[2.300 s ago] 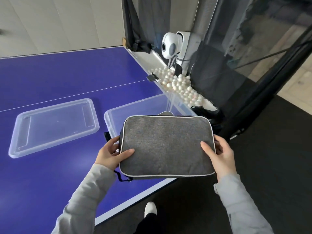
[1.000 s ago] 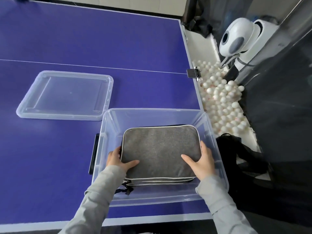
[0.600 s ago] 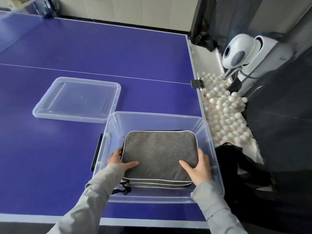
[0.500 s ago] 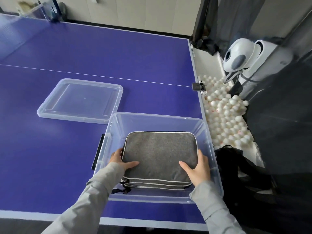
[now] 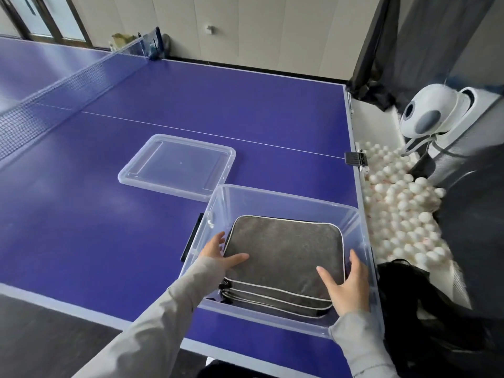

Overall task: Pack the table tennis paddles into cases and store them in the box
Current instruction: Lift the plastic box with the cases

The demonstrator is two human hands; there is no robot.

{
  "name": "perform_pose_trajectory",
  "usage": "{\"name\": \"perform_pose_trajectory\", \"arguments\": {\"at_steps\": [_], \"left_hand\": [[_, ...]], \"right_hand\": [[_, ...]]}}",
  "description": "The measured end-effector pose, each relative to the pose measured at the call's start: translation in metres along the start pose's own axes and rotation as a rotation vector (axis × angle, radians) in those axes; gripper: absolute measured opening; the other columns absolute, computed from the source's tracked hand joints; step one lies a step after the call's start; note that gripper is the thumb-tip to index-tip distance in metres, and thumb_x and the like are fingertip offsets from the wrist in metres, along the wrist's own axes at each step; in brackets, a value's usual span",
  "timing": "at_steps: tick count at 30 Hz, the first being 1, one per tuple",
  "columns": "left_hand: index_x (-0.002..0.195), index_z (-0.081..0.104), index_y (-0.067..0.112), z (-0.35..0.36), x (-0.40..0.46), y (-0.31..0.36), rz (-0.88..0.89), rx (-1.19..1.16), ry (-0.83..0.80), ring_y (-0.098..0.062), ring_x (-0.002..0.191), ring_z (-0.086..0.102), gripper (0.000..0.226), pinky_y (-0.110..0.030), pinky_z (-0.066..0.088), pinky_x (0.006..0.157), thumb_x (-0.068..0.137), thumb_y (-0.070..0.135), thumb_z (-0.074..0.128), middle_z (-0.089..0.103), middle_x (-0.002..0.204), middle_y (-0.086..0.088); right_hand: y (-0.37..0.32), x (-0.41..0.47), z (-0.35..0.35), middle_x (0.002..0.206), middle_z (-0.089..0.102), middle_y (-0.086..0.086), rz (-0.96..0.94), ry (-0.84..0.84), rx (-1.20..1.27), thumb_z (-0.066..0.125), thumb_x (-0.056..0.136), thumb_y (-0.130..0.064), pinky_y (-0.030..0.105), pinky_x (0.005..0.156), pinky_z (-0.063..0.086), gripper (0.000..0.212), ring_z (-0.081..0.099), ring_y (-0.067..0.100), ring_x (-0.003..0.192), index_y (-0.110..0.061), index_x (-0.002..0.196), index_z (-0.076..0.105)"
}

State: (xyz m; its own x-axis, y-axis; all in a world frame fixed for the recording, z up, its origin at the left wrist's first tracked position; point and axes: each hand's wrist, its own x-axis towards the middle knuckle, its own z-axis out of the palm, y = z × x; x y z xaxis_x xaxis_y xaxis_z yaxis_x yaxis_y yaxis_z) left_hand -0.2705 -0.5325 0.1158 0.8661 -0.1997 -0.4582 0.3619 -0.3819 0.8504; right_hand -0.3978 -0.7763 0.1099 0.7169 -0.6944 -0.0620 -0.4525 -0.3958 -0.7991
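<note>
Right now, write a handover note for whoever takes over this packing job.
Left hand: on the left edge of the top grey case, thumb on top.
Right hand: at the case's right near corner, fingers spread on it.
Things: grey cases stacked flat inside the clear box on the table's near right corner; lid off, lying beyond the box's left corner.
Done: cases are in the box.
Left: let go, fit the lid.
</note>
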Motion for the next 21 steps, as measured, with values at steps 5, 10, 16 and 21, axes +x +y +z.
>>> {"name": "perform_pose_trajectory", "arguments": {"at_steps": [5,10,16,21], "left_hand": [[0.136,0.044,0.024,-0.017,-0.007,0.021,0.133,0.02,0.041,-0.011,0.111,0.053,0.073,-0.02,0.046,0.085,0.073,0.03,0.079,0.055,0.127,0.005],[0.114,0.059,0.033,-0.064,-0.002,0.037,0.206,-0.059,0.052,-0.009,0.101,0.063,0.061,-0.02,0.048,0.081,0.058,0.048,0.078,0.066,0.108,0.007],[0.104,0.063,0.035,-0.167,0.043,0.022,0.149,-0.047,0.149,-0.011,0.093,0.064,0.049,-0.019,0.048,0.064,0.059,0.048,0.076,0.068,0.1,0.007],[0.116,0.061,0.024,-0.277,0.112,-0.001,0.049,0.031,0.248,-0.007,0.081,0.061,0.041,-0.019,0.044,0.057,0.078,0.033,0.074,0.065,0.109,0.003]], "right_hand": [[-0.01,-0.006,-0.001,0.133,0.048,0.019,-0.103,0.092,-0.114,0.079,0.072,-0.023,0.044,0.107,0.032,0.074,0.042,0.034,0.126,-0.003,0.135,0.045],[-0.037,0.001,0.014,0.115,0.058,0.025,-0.25,0.141,-0.207,0.049,0.07,-0.057,0.048,0.097,0.037,0.078,0.051,0.042,0.11,0.003,0.119,0.056],[-0.114,0.013,0.09,0.117,0.057,0.022,-0.359,0.095,-0.16,0.058,0.077,-0.042,0.041,0.099,0.036,0.063,0.048,0.033,0.113,0.003,0.121,0.055],[-0.192,0.028,0.191,0.119,0.057,0.015,-0.412,0.014,-0.124,0.05,0.079,-0.05,0.03,0.097,0.034,0.066,0.046,0.024,0.112,0.0,0.123,0.055]]}}
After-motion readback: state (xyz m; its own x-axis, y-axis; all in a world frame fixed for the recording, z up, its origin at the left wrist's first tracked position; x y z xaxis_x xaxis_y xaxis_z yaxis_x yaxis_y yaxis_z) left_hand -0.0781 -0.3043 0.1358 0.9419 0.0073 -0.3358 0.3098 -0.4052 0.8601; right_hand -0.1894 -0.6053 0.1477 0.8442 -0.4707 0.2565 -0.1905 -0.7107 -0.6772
